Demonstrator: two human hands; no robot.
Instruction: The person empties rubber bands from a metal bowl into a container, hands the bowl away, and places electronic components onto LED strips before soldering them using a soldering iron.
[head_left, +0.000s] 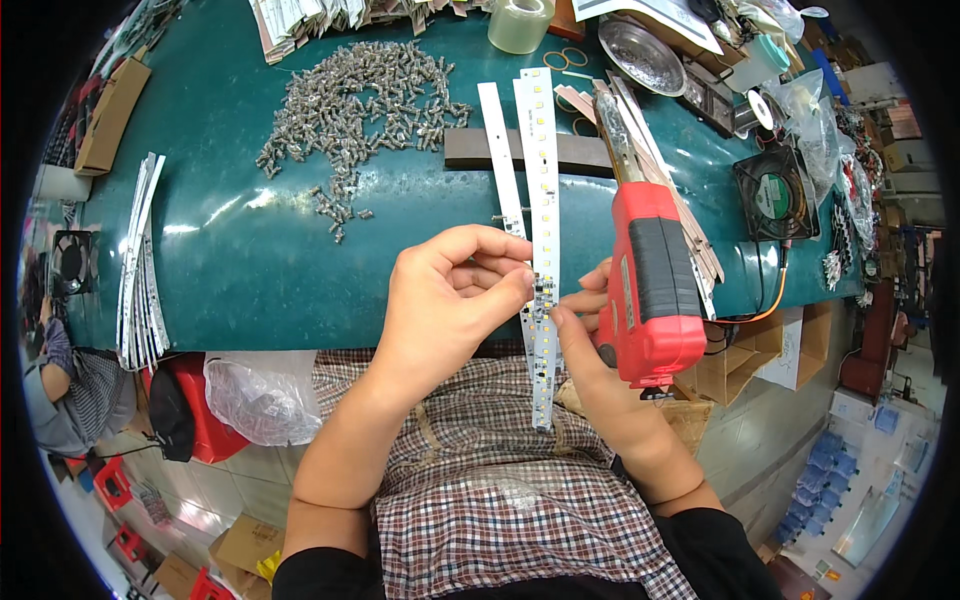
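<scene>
LED strip across dark bar, both hands at the component cluster

Reference: the dark bar (585,155) on the green table (230,285).

Labels and markings. The fan (775,195), right of the bar, bears a round green hub label with pale print. The red hand tool (655,290), nearer the wearer than the bar and to its right, has a small pale label on its left flank; its text is too small to read. The carton (745,365), lower right of the bar, has a white panel beside it with dark handwriting.

Workpiece. The LED strip (543,200) is long, narrow and white. It crosses over the bar and extends toward the wearer, past the table edge. Small square yellowish LEDs run along it at regular spacing; dark chips cluster nearer the wearer than the bar. A second white strip (497,135) crosses the bar just left of it.

Hands. Left hand (445,300): thumb and forefinger narrowly spaced, thumb tip at the strip's left edge; whether they pinch anything cannot be told. Right hand (600,350): holds the red tool, its finger wrap partly hidden, with the thumb tip at the strip's right edge.

Surroundings. Left of the bar: a heap of small metal parts (350,100). Beyond the bar: a tape roll (520,25) and, farther right, a metal dish (640,58).
</scene>
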